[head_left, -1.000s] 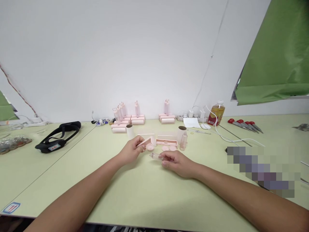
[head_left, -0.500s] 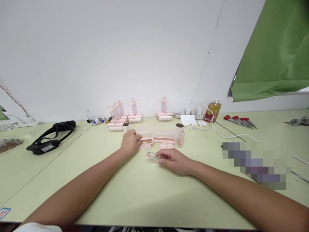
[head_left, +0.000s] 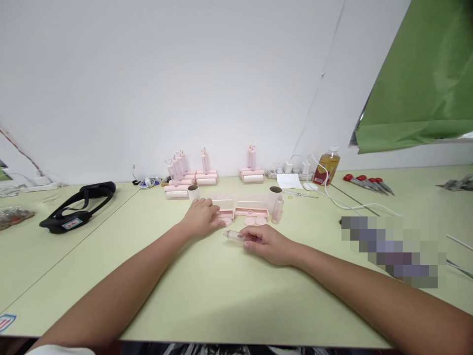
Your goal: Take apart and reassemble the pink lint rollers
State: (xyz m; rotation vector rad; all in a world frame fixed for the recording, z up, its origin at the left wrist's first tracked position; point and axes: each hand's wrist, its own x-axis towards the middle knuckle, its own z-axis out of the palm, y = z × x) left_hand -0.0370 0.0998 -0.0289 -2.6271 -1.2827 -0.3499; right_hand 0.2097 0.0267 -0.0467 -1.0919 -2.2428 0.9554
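Note:
My right hand point(head_left: 269, 244) is closed around a clear, pale pink plastic tube point(head_left: 233, 236), which lies nearly level with its narrow end pointing left. My left hand point(head_left: 200, 217) reaches over the left open pink case point(head_left: 226, 214), thumb apart from the fingers. Its thumb tip is at a round pink disc point(head_left: 226, 221); some fingertips are hidden behind the hand. Beside it stands a second open pink case point(head_left: 251, 213), with two pink discs point(head_left: 254, 222) in front. A clear tube point(head_left: 277, 210) stands upright right of this case.
White paper rolls point(head_left: 274, 196) stand behind the cases. Along the wall are several pink rollers with upright tubes point(head_left: 177, 167). A drink bottle point(head_left: 327, 165), white cables point(head_left: 354, 206) and red-capped tools point(head_left: 369, 184) are at right; a black headset strap point(head_left: 79, 209) at left.
My left hand has shifted slightly right and nearer to me, its thumb moving out over the discs at the left case. My right hand still holds the tube in about the same place.

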